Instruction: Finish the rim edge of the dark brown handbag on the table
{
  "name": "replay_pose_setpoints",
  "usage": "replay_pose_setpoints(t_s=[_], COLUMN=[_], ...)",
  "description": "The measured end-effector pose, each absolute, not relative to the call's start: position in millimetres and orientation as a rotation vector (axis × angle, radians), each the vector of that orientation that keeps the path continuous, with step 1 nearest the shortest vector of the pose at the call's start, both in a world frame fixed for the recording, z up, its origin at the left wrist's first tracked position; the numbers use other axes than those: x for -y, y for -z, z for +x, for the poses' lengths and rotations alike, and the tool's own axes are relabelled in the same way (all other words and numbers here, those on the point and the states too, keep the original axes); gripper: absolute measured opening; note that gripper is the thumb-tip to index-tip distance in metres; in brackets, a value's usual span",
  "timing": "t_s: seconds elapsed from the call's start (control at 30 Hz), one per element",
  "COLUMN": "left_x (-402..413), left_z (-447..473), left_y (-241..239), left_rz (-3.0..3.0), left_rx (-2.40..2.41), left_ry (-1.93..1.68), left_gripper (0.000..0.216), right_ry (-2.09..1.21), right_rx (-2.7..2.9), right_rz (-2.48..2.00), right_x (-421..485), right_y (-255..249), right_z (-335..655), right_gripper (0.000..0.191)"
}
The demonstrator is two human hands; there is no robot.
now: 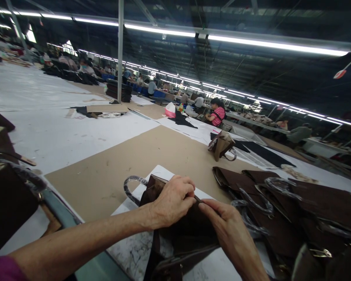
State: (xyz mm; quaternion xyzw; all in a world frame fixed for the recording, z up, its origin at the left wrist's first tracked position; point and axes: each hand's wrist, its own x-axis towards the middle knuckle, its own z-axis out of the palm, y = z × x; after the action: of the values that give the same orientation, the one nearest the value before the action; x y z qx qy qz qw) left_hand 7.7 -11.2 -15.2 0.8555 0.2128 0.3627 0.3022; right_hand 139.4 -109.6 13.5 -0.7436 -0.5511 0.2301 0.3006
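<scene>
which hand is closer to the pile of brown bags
Right. The right hand pinches the edge of the held bag, beside the pile of brown bags; the left hand grips that edge farther left.

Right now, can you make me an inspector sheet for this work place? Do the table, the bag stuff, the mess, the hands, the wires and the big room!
Surface: brown sheet beside a white covering; marbled board under the work.
Job's things: open brown bag with a plastic-wrapped handle.
Clutter: more bags heaped at the right, others at the left.
Hands: left hand and right hand pinch the bag's edge.
Cables: nothing seen on the table; a red-and-white piece hangs on a cord at upper right.
Surroundings: tube lights, metal post, person in pink stripes.
</scene>
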Motion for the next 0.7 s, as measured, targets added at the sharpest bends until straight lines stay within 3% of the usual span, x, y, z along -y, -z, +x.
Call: replay_pose_setpoints(t_s=[0.7], left_x=[11], left_z=[16], left_y=[14], left_rz=[2.211], left_rx=[-0.77], left_ry=[-0.862], left_gripper=[0.008], right_ry=[-0.407], right_rx=[1.627], right_rz=[-2.187], right_x=[96], right_y=[-28], right_z=[129], right_gripper=[0.025])
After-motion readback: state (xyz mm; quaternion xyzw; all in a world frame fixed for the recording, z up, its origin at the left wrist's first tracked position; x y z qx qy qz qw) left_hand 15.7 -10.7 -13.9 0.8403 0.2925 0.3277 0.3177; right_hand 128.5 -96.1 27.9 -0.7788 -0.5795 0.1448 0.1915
